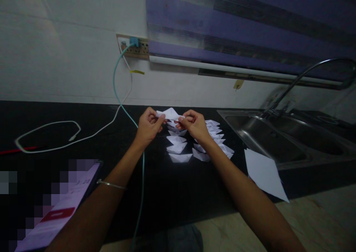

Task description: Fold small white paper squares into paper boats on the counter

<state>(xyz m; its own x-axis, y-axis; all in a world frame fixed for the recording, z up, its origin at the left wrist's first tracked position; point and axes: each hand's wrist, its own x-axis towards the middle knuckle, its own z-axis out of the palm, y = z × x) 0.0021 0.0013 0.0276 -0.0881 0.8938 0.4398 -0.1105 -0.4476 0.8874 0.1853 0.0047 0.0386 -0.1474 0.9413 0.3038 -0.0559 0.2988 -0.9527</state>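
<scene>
Outlet strip [143, 51] on wall [69, 66], teal plug [134, 41] in it; teal cable [114, 77] runs down over dark surface [178, 196]. White cable [104, 126], yellow tag [137, 72] on it, loops at left by a thin red item [18, 150]. Purple blind [183, 33] above. Right: two-basin steel sink [292, 166], arched faucet [292, 82]. Lower left: lit screen [72, 198].

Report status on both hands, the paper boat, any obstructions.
Left hand and right hand pinching opposite ends of paper boat. More paper boats on counter below. Teal cable passes behind left wrist; no snag visible.
</scene>
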